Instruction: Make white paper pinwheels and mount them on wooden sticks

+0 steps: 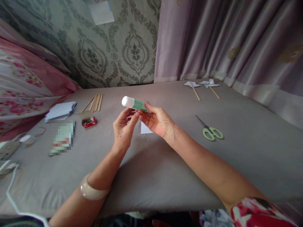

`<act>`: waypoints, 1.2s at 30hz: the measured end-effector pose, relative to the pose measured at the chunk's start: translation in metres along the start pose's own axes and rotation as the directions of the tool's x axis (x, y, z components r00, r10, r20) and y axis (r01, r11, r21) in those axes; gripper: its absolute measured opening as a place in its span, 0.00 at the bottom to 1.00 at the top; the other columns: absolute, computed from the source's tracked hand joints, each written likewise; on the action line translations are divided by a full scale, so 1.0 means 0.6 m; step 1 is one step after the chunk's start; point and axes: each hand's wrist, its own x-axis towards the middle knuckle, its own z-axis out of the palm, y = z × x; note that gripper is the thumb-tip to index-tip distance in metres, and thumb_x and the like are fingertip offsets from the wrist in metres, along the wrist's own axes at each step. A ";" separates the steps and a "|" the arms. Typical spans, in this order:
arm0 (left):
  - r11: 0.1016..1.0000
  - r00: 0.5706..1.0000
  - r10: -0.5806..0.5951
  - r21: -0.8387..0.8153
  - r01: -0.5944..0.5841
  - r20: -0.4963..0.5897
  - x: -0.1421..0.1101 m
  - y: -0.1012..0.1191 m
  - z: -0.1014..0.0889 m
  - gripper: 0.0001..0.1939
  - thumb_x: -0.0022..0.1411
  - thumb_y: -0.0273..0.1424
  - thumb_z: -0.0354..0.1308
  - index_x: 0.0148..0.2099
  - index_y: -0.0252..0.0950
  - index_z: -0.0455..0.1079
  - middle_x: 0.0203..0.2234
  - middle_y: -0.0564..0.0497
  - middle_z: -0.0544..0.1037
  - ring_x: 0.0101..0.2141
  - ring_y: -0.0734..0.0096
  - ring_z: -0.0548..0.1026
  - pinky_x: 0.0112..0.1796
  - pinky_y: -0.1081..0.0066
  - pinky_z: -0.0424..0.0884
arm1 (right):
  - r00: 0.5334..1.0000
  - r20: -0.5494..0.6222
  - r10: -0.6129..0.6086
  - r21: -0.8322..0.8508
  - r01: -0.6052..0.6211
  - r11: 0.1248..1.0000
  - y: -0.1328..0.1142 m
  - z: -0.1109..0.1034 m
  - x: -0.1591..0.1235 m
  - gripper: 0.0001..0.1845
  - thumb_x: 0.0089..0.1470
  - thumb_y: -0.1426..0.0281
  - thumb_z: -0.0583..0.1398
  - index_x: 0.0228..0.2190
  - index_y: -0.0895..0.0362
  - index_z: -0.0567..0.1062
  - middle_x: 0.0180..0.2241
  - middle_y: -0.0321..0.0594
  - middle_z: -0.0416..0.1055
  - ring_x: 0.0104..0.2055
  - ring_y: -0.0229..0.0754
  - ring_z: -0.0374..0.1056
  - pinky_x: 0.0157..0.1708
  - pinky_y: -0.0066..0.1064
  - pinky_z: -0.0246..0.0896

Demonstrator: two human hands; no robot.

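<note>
A glue stick (139, 105) with a white cap and green label is held tilted above the table, its cap end pointing left and away. My right hand (159, 119) is closed round its lower end, thumb along the side. My left hand (124, 127) is closed at the glue stick's underside, thumb and fingers meeting near the fingertips of my right hand. Part of the left fingers is hidden behind the thumb and the stick. Under the hands lies a white sheet of paper (145, 128), partly covered from view.
Green-handled scissors (209, 128) lie on the right, and paper pinwheels (192, 85) on sticks at the back right. To the left are wooden sticks (97, 102), a small red box (89, 121), stacked paper (60, 111), a blurred packet (62, 138) and a power strip (8, 149).
</note>
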 end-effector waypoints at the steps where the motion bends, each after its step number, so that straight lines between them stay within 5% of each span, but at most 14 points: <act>1: 0.999 1.000 -0.010 -0.031 0.010 0.007 -0.001 0.000 0.002 0.17 0.53 0.40 0.62 0.44 0.38 0.73 0.40 0.48 0.78 0.41 0.68 0.75 0.42 0.68 0.69 | 1.000 -0.006 0.027 0.001 -0.027 1.000 0.008 0.001 -0.001 0.12 0.53 0.61 0.60 0.29 0.58 0.71 0.25 0.39 0.74 0.30 0.38 0.72 0.32 0.28 0.71; 6: 0.984 0.995 -0.090 -0.152 0.094 0.029 -0.007 0.003 0.007 0.15 0.51 0.39 0.63 0.39 0.37 0.73 0.33 0.50 0.78 0.35 0.70 0.75 0.39 0.70 0.70 | 0.985 -0.026 0.171 -0.009 -0.171 0.985 0.033 0.004 -0.015 0.16 0.56 0.57 0.57 0.27 0.57 0.72 0.24 0.40 0.74 0.26 0.38 0.70 0.27 0.28 0.68; 12: 0.995 0.994 -0.092 -0.033 0.091 -0.057 0.019 -0.008 -0.027 0.14 0.49 0.41 0.64 0.32 0.34 0.73 0.24 0.53 0.74 0.25 0.75 0.70 0.29 0.74 0.66 | 0.943 -0.098 0.318 -0.045 -0.323 0.945 0.055 -0.004 -0.021 0.20 0.54 0.54 0.56 0.25 0.58 0.71 0.23 0.42 0.73 0.18 0.35 0.61 0.16 0.27 0.56; 17: 0.991 0.961 0.046 0.136 -0.009 -0.274 0.062 -0.011 -0.101 0.14 0.48 0.40 0.64 0.33 0.34 0.74 0.23 0.54 0.72 0.25 0.77 0.67 0.28 0.75 0.63 | 0.992 -0.122 0.023 -0.117 -0.037 0.992 0.059 -0.017 -0.015 0.15 0.46 0.58 0.63 0.27 0.57 0.71 0.20 0.33 0.67 0.17 0.31 0.57 0.17 0.24 0.51; 21: 0.984 0.916 0.047 0.178 0.027 -0.399 0.083 -0.019 -0.155 0.14 0.47 0.40 0.64 0.31 0.34 0.73 0.21 0.55 0.71 0.24 0.76 0.67 0.28 0.75 0.64 | 0.975 -0.112 -0.189 -0.260 0.155 0.953 0.060 -0.028 -0.010 0.17 0.41 0.57 0.65 0.28 0.57 0.71 0.20 0.31 0.66 0.17 0.30 0.56 0.17 0.24 0.49; 28: 0.956 0.881 0.057 0.281 0.088 -0.469 0.098 -0.073 -0.210 0.17 0.46 0.41 0.63 0.33 0.32 0.73 0.22 0.54 0.72 0.24 0.76 0.67 0.28 0.75 0.64 | 0.954 -0.141 -0.265 -0.350 0.202 0.915 0.056 -0.043 -0.003 0.17 0.42 0.57 0.64 0.28 0.57 0.71 0.20 0.31 0.66 0.17 0.29 0.56 0.17 0.25 0.49; 36: 0.858 0.890 0.027 0.467 0.214 -0.455 0.097 -0.105 -0.218 0.16 0.46 0.40 0.61 0.32 0.32 0.73 0.20 0.54 0.72 0.24 0.74 0.68 0.27 0.76 0.61 | 0.928 -0.123 -0.351 -0.455 0.262 0.851 0.056 -0.049 -0.002 0.15 0.45 0.58 0.62 0.27 0.58 0.72 0.20 0.33 0.67 0.20 0.31 0.60 0.22 0.26 0.56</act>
